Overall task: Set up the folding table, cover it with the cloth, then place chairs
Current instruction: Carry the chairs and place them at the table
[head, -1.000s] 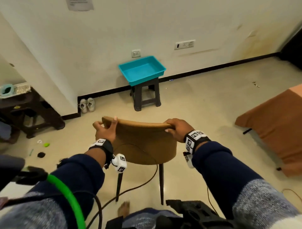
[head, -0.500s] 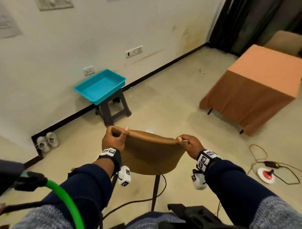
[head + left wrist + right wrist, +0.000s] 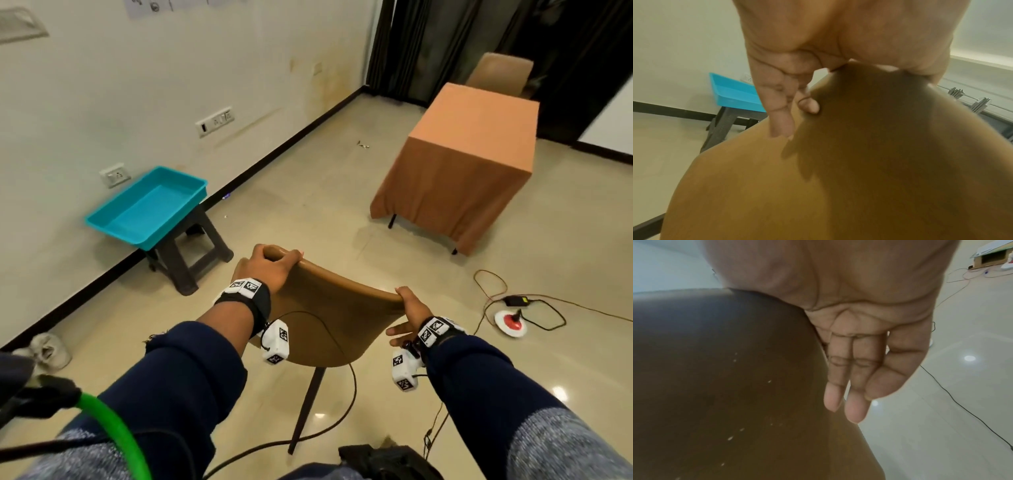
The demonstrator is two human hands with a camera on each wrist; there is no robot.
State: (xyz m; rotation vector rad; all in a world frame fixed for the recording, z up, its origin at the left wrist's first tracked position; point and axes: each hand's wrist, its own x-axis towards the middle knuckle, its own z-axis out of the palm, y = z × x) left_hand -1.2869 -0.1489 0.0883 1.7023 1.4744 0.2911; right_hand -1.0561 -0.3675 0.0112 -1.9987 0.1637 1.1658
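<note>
A brown chair (image 3: 329, 318) with dark thin legs stands in front of me, seen from behind its backrest. My left hand (image 3: 270, 263) grips the top left corner of the backrest, fingers curled over its edge (image 3: 797, 113). My right hand (image 3: 409, 308) holds the top right corner, thumb on the near side. Its fingers (image 3: 849, 386) hang over the far side, beside the chair's edge (image 3: 725, 369). The table (image 3: 472, 154), covered with an orange cloth down to its legs, stands ahead on the right. A second brown chair (image 3: 500, 73) stands behind it.
A blue tray (image 3: 147, 205) sits on a dark stool (image 3: 191, 253) by the left wall. Cables, an adapter and a red-and-white disc (image 3: 512, 322) lie on the floor to the right. A shoe (image 3: 48, 349) lies by the skirting. Dark curtains hang at the back.
My view and the chair have swung right, bringing the covered table into full sight. My right hand has slid from the top edge to the right corner of the backrest.
</note>
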